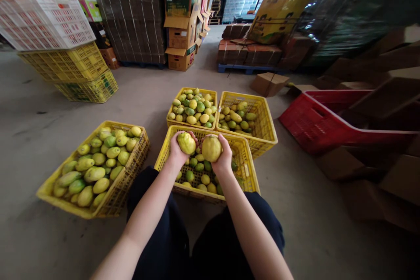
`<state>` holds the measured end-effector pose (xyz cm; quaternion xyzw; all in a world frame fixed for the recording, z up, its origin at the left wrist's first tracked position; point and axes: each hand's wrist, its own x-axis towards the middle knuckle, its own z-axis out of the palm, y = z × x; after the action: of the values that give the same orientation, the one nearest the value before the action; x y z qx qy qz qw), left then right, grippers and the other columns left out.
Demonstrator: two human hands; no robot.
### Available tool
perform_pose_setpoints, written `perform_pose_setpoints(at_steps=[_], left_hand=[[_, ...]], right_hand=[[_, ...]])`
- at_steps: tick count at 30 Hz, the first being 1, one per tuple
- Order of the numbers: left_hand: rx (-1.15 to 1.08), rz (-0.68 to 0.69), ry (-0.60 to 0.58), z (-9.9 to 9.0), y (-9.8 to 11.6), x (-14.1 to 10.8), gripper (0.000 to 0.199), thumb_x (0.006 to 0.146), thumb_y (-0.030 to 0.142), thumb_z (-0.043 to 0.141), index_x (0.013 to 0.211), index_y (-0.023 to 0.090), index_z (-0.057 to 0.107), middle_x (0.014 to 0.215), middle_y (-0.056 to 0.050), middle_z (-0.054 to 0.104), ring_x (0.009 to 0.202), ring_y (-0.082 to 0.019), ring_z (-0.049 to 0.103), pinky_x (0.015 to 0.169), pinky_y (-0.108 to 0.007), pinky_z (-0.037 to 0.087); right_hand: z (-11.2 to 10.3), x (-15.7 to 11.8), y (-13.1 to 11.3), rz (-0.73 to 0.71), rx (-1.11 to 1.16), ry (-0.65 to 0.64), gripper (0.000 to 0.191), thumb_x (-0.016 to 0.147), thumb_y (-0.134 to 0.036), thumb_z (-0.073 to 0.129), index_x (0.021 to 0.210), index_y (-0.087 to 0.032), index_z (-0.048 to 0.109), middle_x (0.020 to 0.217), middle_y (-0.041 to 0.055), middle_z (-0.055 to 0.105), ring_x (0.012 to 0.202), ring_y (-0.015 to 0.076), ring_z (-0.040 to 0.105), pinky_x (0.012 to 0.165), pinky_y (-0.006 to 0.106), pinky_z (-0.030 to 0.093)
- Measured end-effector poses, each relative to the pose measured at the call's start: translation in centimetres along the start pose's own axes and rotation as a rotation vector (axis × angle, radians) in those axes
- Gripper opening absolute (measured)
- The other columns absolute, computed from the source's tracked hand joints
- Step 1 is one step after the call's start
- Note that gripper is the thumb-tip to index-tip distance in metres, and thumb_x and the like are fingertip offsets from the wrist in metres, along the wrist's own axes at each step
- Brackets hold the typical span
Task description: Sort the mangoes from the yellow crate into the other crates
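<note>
- Cupped in the left hand (177, 152), fingers curled round the side: a knobbly yellow-green fruit (186, 142), upper face exposed.
- Held likewise in the right hand (224, 155), fingers bent close about it: a rounder, duller yellow fruit (211, 148).
- Both raised over the near yellow crate (248, 167), side by side and slightly apart; not yet set down in any crate.
- Below, inside that crate: a loose, shallow spread of green and yellow fruit (205, 179), with open grid showing between and plenty of room left, by the look of it.
- Just beyond: the far-left crate (190, 126), filled nearly to the rim, and the far-right crate (259, 113), only partly filled, with much bare wall.
- Off to the left, apart from the rest: the side crate (138, 157), heaped with longer, yellow-green fruit.
- Farther right: a red crate (302, 127) amid cardboard.
</note>
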<state>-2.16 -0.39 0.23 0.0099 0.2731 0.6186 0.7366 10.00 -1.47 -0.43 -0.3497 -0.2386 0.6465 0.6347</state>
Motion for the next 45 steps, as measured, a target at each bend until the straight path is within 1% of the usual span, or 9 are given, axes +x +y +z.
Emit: perform_pose_setpoints(at_steps=[4, 7, 11, 17, 25, 30, 35, 39, 45], left_hand=[[-0.030, 0.002, -0.021, -0.5, 0.1, 0.4, 0.029, 0.077, 0.030, 0.046, 0.089, 0.012, 0.065, 0.077, -0.009, 0.067, 0.073, -0.021, 0.065, 0.070, -0.035, 0.054], [0.012, -0.012, -0.003, -0.5, 0.1, 0.6, 0.029, 0.081, 0.030, 0.045, 0.094, 0.012, 0.063, 0.081, -0.011, 0.067, 0.079, -0.024, 0.065, 0.076, -0.041, 0.054], [0.060, -0.057, 0.095, -0.4, -0.1, 1.0, 0.029, 0.088, 0.031, 0.041, 0.098, 0.012, 0.061, 0.085, -0.013, 0.066, 0.086, -0.025, 0.066, 0.068, -0.036, 0.056], [0.026, 0.006, 0.141, -1.0, -0.2, 1.7, 0.023, 0.093, 0.027, 0.042, 0.101, 0.018, 0.060, 0.106, -0.010, 0.065, 0.098, -0.022, 0.063, 0.070, -0.031, 0.058], [-0.015, 0.004, 0.258, -0.9, 0.0, 1.4, 0.019, 0.092, 0.026, 0.046, 0.104, 0.020, 0.061, 0.114, -0.008, 0.063, 0.107, -0.022, 0.060, 0.071, -0.031, 0.060], [-0.013, -0.017, 0.290, -1.1, -0.1, 1.8, 0.021, 0.092, 0.028, 0.049, 0.106, 0.017, 0.060, 0.103, -0.009, 0.065, 0.097, -0.021, 0.064, 0.068, -0.031, 0.061], [0.017, -0.004, 0.263, -1.6, -0.3, 2.1, 0.020, 0.091, 0.028, 0.051, 0.104, 0.016, 0.060, 0.094, -0.009, 0.066, 0.086, -0.020, 0.066, 0.066, -0.030, 0.061], [0.044, -0.011, 0.228, -1.3, -0.2, 1.5, 0.018, 0.089, 0.026, 0.051, 0.102, 0.016, 0.059, 0.093, -0.008, 0.066, 0.085, -0.021, 0.067, 0.067, -0.033, 0.061], [0.036, 0.007, 0.186, -0.7, 0.1, 0.5, 0.023, 0.085, 0.025, 0.049, 0.101, 0.013, 0.060, 0.085, -0.009, 0.067, 0.077, -0.021, 0.067, 0.067, -0.035, 0.060]], right_hand=[[-0.1, 0.6, 0.1, 0.113, 0.106, 0.119, 0.025, 0.072, -0.044, 0.063, 0.079, -0.020, 0.065, 0.067, 0.0011, 0.070, 0.073, 0.0230, 0.070, 0.062, 0.034, 0.059], [-0.3, 0.9, 0.0, 0.146, 0.172, 0.079, 0.023, 0.074, -0.043, 0.061, 0.084, -0.022, 0.064, 0.071, -0.0001, 0.071, 0.075, 0.0225, 0.070, 0.064, 0.035, 0.060], [-0.6, 1.1, -0.4, 0.242, 0.211, 0.013, 0.018, 0.072, -0.034, 0.059, 0.083, -0.021, 0.063, 0.073, 0.0029, 0.071, 0.073, 0.0229, 0.069, 0.063, 0.037, 0.060], [-0.8, 1.3, -0.5, 0.371, 0.219, 0.159, 0.013, 0.078, -0.029, 0.053, 0.081, -0.018, 0.060, 0.060, 0.0013, 0.067, 0.054, 0.0188, 0.065, 0.057, 0.036, 0.060], [-1.1, 1.7, -0.3, 0.403, 0.240, 0.227, 0.014, 0.084, -0.028, 0.053, 0.085, -0.016, 0.059, 0.059, 0.0026, 0.067, 0.057, 0.0178, 0.068, 0.048, 0.024, 0.058], [-1.2, 1.8, -0.1, 0.391, 0.242, 0.217, 0.014, 0.085, -0.029, 0.057, 0.085, -0.015, 0.059, 0.060, 0.0029, 0.067, 0.054, 0.0174, 0.068, 0.046, 0.023, 0.057], [-0.9, 1.7, -0.2, 0.416, 0.205, 0.238, 0.017, 0.088, -0.031, 0.053, 0.084, -0.015, 0.060, 0.058, 0.0022, 0.067, 0.052, 0.0157, 0.066, 0.045, 0.022, 0.056], [-0.9, 1.7, -0.2, 0.393, 0.152, 0.253, 0.012, 0.084, -0.029, 0.056, 0.083, -0.017, 0.058, 0.056, -0.0002, 0.066, 0.048, 0.0151, 0.063, 0.041, 0.023, 0.052], [-0.9, 1.4, -0.5, 0.376, 0.158, 0.148, 0.012, 0.080, -0.025, 0.053, 0.085, -0.016, 0.060, 0.061, 0.0016, 0.067, 0.050, 0.0164, 0.062, 0.045, 0.027, 0.054]])
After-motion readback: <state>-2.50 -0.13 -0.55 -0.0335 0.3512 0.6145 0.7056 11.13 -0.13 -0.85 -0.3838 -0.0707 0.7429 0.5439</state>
